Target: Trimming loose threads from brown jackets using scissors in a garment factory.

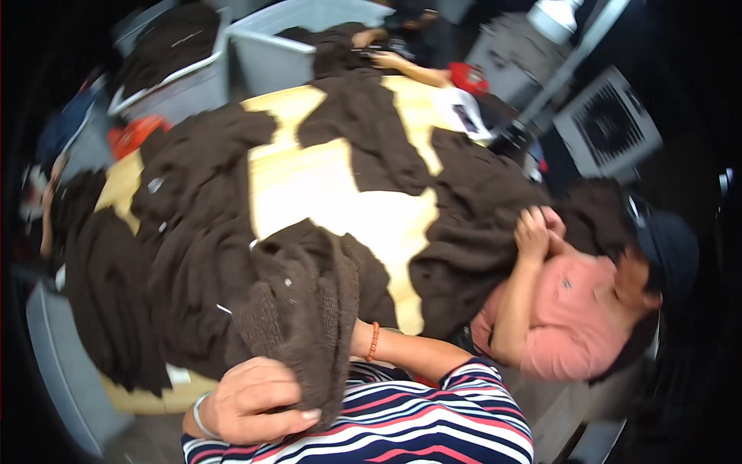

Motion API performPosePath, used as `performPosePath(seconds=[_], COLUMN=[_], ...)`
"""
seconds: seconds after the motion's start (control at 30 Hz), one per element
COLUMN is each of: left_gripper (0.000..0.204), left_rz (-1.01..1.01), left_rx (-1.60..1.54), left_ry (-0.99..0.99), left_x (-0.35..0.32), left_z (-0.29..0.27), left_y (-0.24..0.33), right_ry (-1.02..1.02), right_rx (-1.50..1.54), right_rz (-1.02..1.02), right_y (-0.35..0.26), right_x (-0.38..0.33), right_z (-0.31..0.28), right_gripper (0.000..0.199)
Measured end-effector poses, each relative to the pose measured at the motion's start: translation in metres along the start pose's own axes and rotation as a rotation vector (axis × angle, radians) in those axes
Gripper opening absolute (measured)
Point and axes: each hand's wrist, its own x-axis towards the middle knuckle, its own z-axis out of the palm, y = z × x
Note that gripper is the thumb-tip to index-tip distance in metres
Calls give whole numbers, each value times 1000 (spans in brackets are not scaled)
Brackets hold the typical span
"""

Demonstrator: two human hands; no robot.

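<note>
My left hand [259, 398], with a pale bangle at the wrist, grips the near end of a dark brown fleece garment [297, 309] in front of my chest, the thumb pressed along its lower edge. The garment is bunched in upright folds and shows a fuzzy pile, with a small light speck on it. Of my right hand [360, 340] only the wrist side shows, below an orange bead bracelet; its fingers are hidden behind the garment. More dark brown garments [193, 224] lie heaped just beyond and to the left of my hands.
A pale wooden table [297, 185] carries several brown garments. At right, a co-worker in a pink shirt [572, 309] has both hands together over brown cloth [471, 232]. Another person's hands [379, 58] work at the far edge. Grey bins [270, 54] stand behind, and a box fan [610, 124] far right.
</note>
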Motion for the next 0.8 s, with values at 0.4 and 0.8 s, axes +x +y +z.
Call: performPosePath(seconds=[0.4,0.8], left_gripper=[25,38], left_rz=[161,163], left_rx=[-149,-179], left_ry=[-96,76], left_x=[109,157], left_z=[68,132], left_y=[-55,-118], right_ry=[717,668], right_rx=[582,71], right_rz=[567,561], right_y=[53,113], right_x=[-95,-135], right_z=[-147,-235], right_gripper=[52,56])
